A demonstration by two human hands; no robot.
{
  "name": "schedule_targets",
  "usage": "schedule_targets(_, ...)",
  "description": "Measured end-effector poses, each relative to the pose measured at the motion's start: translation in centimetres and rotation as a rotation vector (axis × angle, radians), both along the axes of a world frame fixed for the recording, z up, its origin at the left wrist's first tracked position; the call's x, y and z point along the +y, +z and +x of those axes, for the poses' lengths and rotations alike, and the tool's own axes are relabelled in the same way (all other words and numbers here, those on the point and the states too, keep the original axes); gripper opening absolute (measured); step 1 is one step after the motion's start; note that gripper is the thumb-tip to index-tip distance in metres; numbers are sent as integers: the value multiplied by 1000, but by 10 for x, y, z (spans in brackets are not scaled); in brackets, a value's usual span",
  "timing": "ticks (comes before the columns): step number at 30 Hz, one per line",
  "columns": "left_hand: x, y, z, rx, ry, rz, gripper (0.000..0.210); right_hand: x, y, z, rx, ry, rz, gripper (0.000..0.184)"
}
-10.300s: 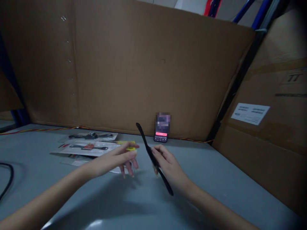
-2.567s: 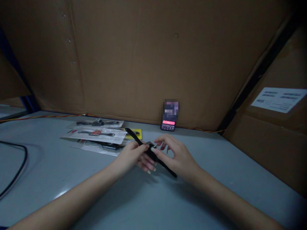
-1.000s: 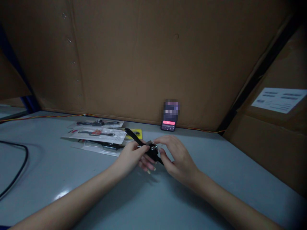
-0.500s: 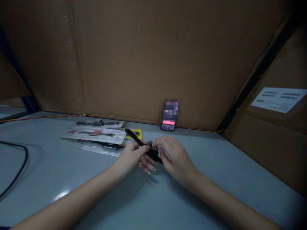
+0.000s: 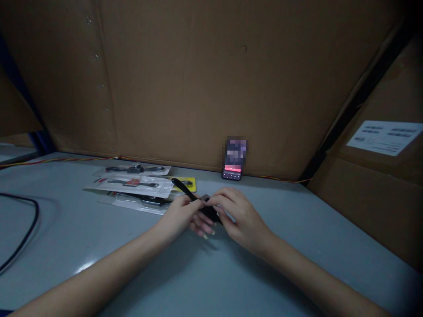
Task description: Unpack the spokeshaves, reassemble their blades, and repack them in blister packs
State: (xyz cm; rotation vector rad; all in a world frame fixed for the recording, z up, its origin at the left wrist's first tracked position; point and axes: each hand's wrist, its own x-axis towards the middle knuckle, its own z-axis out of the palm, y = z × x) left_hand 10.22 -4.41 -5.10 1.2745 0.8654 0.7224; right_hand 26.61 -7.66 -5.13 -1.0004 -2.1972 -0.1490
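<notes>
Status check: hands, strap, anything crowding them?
Left hand and right hand both grip black strap above table. Packaged straps lie beyond, apart.

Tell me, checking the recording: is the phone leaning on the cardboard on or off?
On: the small dark phone shows a lit red bar on its screen.

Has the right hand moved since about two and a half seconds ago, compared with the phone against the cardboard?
Yes, slightly. The right hand has closed in leftward onto the black strap, covering its lower end; the phone stays put.

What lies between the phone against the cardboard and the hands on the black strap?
Only bare grey table in the head view, between phone and right hand on black strap.
</notes>
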Motion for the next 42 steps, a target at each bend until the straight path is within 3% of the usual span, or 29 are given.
schedule_targets(5, 0, 1, -1, 5, -12, -20, 23, -2, -1, 0, 110, 34, -19, 24)
schedule_targets(12, 1, 1, 0, 2, -13, -13, 21, -1, -1, -2, 115, -129, -9, 13)
schedule_targets(19, 0, 0, 1, 18, 14, -25, 22, 2, 0, 2, -26, 14, 33, 33)
schedule_targets(24, -1, -1, 0, 5, -6, -23, 23, 1, 0, 2, 58, 51, 52, 31)
schedule_targets(29, -1, 0, 1, -8, -9, -38, 22, -1, 1, -1, 162, -106, -4, 15)
schedule_targets(33, -1, -1, 2, -6, -2, -26, 21, -1, 2, -2, 60, -171, -87, 11)
schedule_targets(42, 1, -4, -1, 14, 4, -35, 24, -2, 3, -1, -239, -44, 125, 27)
